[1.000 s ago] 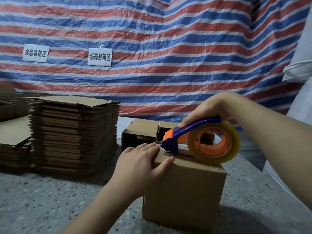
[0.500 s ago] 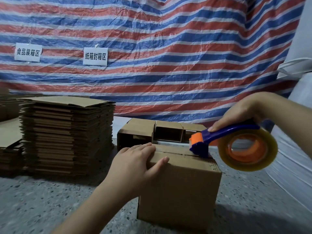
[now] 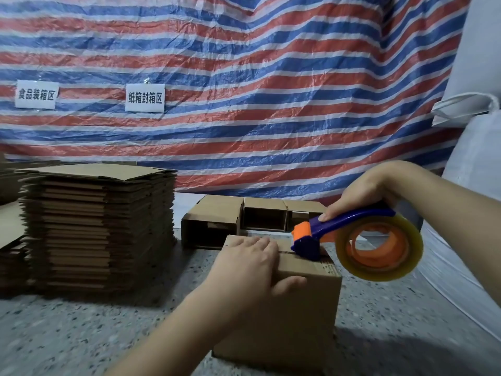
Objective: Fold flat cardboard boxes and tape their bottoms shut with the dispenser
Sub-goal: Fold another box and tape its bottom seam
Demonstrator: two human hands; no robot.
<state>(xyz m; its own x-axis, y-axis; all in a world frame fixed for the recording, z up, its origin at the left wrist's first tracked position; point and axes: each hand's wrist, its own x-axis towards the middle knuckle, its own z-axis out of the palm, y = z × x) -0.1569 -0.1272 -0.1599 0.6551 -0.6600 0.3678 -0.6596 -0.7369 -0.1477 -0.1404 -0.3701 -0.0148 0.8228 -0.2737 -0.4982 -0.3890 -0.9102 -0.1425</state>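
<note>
Pulling the tape dispenser (image 3: pixel 352 240) rightward along the top seam: a second ago its blue head sat near the middle of the cardboard box (image 3: pixel 284 316), now it is at the right-hand edge, roll hanging past the corner. Judged from that, the strip on this upturned bottom is nearly run out and a cut or a turn down the side wall comes next. Right hand (image 3: pixel 363 191) wraps the blue handle, index finger laid along it. Left hand (image 3: pixel 252 267) presses flat on the left part of the top, fingers nearly straight, thumb hooked over the near face; it has stayed put. Box stands on the speckled floor (image 3: pixel 81 335), in front of finished boxes (image 3: pixel 217 213) and beside the flat stack (image 3: pixel 95 226).

Clear tape on the seam cannot be made out. Blade contact is hidden under the head. Motion blur softens both hands.
</note>
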